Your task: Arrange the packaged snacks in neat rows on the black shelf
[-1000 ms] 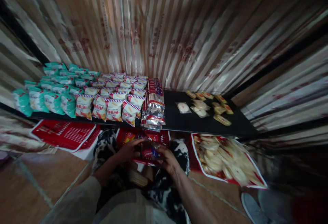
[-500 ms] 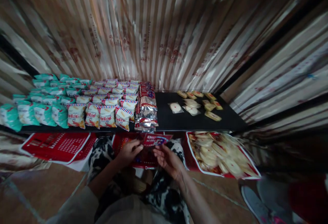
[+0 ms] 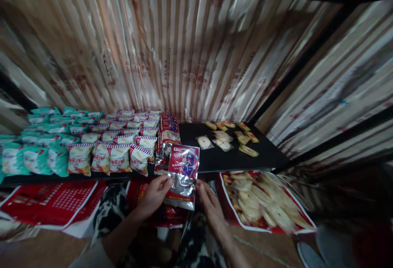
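I hold a red and silver snack packet upright in front of the black shelf. My left hand pinches its left edge. My right hand touches its right edge with fingers partly stretched. Just behind the packet stands a row of the same red and silver packets on the shelf. Under my hands lies a red box with more packets in it.
Rows of white-and-red snack bags and teal bags fill the shelf's left. A few small yellow and clear packets lie at its right. A red tray of pale packets sits below right, a red crate below left.
The packet has come up from the red box at my lap to shelf height and now stands upright. Both hands rose with it, and my view tilted upward.
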Demonstrator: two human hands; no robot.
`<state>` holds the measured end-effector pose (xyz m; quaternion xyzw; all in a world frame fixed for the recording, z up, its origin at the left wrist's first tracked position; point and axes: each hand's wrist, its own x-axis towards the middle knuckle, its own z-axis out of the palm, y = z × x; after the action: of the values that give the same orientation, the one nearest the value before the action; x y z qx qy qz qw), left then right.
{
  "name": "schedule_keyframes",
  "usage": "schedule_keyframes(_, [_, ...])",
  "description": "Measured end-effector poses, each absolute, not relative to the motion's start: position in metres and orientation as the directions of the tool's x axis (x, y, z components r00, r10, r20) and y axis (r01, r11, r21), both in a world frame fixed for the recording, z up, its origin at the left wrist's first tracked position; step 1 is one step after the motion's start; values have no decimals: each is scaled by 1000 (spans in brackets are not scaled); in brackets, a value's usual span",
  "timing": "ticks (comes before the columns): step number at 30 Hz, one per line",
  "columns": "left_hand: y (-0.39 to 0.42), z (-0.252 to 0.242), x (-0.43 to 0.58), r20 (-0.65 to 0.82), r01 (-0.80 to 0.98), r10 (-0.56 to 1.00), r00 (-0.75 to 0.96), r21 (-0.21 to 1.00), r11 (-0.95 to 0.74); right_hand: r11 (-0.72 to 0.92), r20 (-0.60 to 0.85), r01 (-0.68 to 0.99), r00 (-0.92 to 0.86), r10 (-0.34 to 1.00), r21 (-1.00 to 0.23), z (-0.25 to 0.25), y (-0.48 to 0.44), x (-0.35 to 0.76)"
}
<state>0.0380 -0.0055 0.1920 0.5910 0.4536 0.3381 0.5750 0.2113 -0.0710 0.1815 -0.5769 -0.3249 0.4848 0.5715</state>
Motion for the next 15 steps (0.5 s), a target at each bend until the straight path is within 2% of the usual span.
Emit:
schedule_keyframes(5, [-8, 202, 56, -146, 30, 918, 368, 989, 145, -55, -119, -204, 314, 942, -977, 183, -62, 207])
schedule_keyframes(9, [-6, 203, 67, -153, -64, 939, 309, 981, 181, -67, -128, -190, 332, 935, -979, 184, -46, 217])
schedule_keyframes(12, [-3, 198, 72, -120, -86, 954, 274, 985, 149, -65, -144, -213, 379, 914, -975, 187, -27, 225])
schedule_keyframes(15, [4, 189, 75, -11, -68, 978, 209, 997, 25, -52, -131, -203, 398, 908, -978, 191, -3, 228])
